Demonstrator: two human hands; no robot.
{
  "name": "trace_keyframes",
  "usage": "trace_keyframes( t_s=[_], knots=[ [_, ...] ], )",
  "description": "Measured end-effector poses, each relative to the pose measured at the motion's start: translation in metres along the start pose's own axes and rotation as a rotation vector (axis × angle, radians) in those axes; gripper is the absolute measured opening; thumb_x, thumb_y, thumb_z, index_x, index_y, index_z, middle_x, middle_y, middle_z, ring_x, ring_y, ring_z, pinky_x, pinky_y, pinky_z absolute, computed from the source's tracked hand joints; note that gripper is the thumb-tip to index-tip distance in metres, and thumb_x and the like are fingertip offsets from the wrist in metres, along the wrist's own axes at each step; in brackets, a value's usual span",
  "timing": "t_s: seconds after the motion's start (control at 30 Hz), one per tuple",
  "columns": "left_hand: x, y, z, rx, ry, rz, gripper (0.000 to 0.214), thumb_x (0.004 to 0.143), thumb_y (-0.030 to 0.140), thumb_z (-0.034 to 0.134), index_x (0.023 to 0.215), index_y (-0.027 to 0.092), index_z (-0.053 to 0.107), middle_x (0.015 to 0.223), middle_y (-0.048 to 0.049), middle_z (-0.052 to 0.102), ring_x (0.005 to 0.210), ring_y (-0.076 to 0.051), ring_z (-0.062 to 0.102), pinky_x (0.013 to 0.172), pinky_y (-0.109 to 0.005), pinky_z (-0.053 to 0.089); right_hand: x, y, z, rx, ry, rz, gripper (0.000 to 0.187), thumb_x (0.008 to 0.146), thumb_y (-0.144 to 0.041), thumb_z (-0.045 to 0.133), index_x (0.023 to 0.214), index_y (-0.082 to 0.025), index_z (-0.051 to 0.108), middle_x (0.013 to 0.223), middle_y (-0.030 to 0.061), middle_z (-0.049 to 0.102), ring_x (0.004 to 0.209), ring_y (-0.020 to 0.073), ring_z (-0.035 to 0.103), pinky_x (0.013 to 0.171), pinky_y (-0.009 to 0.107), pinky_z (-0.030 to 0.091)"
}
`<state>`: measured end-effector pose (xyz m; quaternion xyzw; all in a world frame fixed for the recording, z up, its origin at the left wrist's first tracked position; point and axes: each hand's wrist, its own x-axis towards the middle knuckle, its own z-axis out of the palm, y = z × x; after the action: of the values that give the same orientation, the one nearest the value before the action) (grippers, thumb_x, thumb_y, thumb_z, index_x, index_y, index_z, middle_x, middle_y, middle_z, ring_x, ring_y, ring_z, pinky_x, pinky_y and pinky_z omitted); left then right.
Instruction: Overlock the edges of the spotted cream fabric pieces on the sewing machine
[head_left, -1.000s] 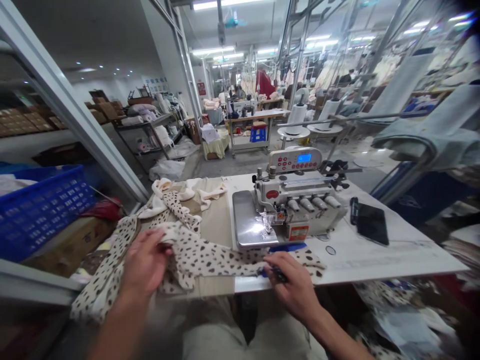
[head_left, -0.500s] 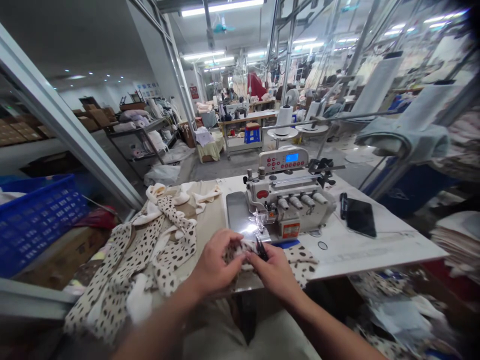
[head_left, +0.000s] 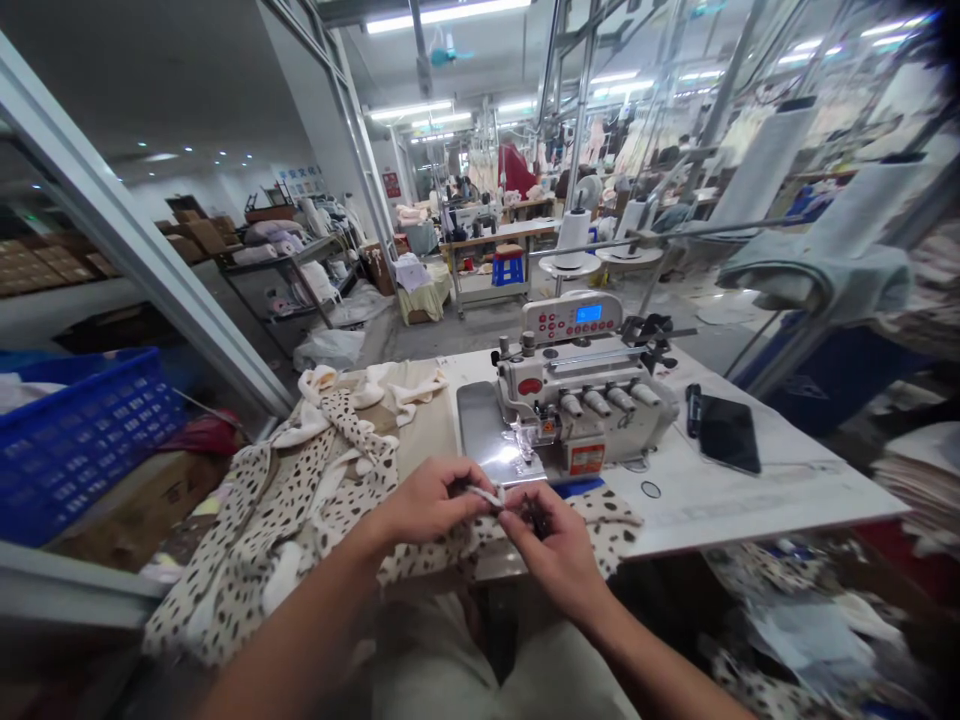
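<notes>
1. Head view: the person's left hand and right hand meet near the front edge of the white table, just before the sewing machine.
2. Left thumb and fingertips are pinched together on the pale edge of a spotted cloth.
3. Right fingers are curled around a small dark tool, largely hidden, with the thumb tip at the same pale edge.
4. The spotted cloth lies beneath both hands along the table's front; a spotted piece also shows beyond the right hand, though whether the two join cannot be told.
5. More spotted fabric is heaped on the table to the left.
6. A dark tablet lies right of the machine.
</notes>
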<state>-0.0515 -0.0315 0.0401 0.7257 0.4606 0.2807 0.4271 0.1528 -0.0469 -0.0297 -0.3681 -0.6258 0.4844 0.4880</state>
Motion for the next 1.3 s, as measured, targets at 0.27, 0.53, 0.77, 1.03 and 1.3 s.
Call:
trace_keyframes(
  t_s=[0.27,0.53,0.77,1.03,1.3],
  knots=[
    [-0.002,-0.004,0.002,-0.11,0.059,-0.005,0.031,0.082,0.044,0.075,0.085,0.013,0.072,0.083,-0.0056,0.068,0.071,-0.013,0.058,0.064,-0.024,0.044,0.001,-0.009,-0.001,-0.042,0.103,-0.192,0.009,0.09,-0.026,0.066,0.088,-0.022,0.059,0.101,0.0049,0.06,0.092,0.0188,0.058,0.072,0.027,0.045],
    [-0.003,-0.004,0.006,-0.13,0.086,0.035,0.03,0.083,0.043,0.074,0.083,0.013,0.072,0.083,-0.0059,0.068,0.072,-0.013,0.058,0.065,-0.023,0.045,0.006,-0.015,-0.001,-0.089,-0.022,-0.106,0.013,0.084,-0.027,0.072,0.083,-0.021,0.061,0.085,0.0001,0.06,0.081,0.0171,0.057,0.076,0.028,0.044],
    [-0.003,-0.006,0.007,-0.037,0.118,0.004,0.027,0.084,0.042,0.074,0.081,0.014,0.073,0.086,-0.007,0.071,0.08,-0.018,0.063,0.074,-0.027,0.048,0.012,-0.017,0.006,-0.112,-0.035,-0.045,0.026,0.08,-0.027,0.072,0.065,-0.02,0.051,0.08,0.0006,0.057,0.076,0.0164,0.054,0.069,0.026,0.042],
    [-0.005,-0.014,0.008,-0.008,0.175,-0.046,0.031,0.082,0.044,0.075,0.079,0.013,0.072,0.082,-0.0064,0.071,0.075,-0.016,0.063,0.068,-0.025,0.048,0.013,-0.012,0.006,-0.119,-0.054,0.01,0.023,0.083,-0.032,0.066,0.068,-0.019,0.055,0.068,-0.0015,0.057,0.068,0.0143,0.052,0.064,0.025,0.04],
    [-0.004,-0.022,0.016,-0.064,0.27,-0.09,0.028,0.077,0.04,0.08,0.079,0.013,0.071,0.074,-0.0043,0.07,0.067,-0.013,0.058,0.064,-0.024,0.046,0.009,-0.016,0.01,-0.08,0.012,0.099,0.024,0.082,-0.036,0.066,0.067,-0.018,0.061,0.065,-0.0002,0.061,0.06,0.0127,0.05,0.057,0.024,0.039]
  ],
)
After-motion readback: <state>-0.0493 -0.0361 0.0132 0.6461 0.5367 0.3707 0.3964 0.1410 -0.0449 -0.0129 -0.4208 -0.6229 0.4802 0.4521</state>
